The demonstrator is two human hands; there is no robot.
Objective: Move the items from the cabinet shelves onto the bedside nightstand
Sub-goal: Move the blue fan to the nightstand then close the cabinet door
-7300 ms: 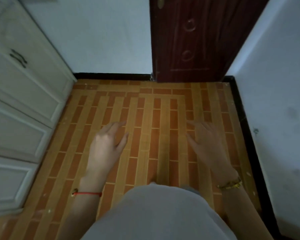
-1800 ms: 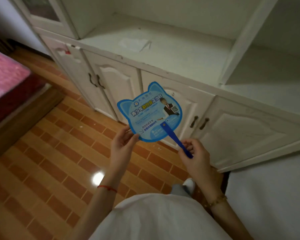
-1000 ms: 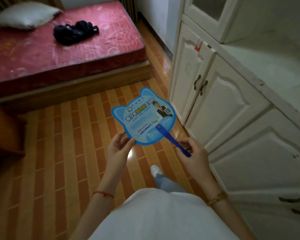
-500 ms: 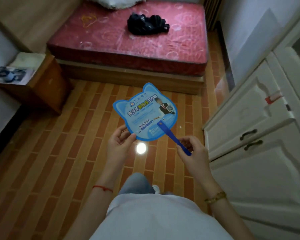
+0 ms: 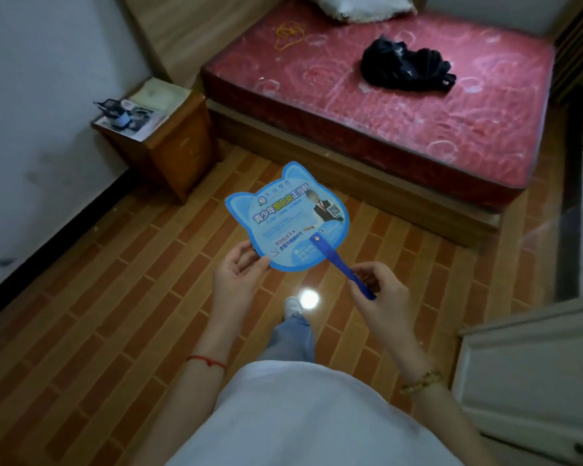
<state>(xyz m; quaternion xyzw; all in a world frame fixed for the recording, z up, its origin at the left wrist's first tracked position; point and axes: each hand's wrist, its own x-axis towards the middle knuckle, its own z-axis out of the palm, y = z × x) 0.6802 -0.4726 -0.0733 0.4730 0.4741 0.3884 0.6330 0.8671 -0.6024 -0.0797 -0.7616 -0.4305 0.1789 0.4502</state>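
Item: blue cat-shaped fan (image 5: 288,218), held mid-air over the floor. Your left hand (image 5: 238,275) pinches the blade's lower edge at 7 o'clock; your right hand (image 5: 381,297) grips the handle (image 5: 342,269) at 5 o'clock. Likely light, thin, flexible; carry by the handle. Destination: nightstand (image 5: 174,142) at 10 o'clock, already bearing papers.
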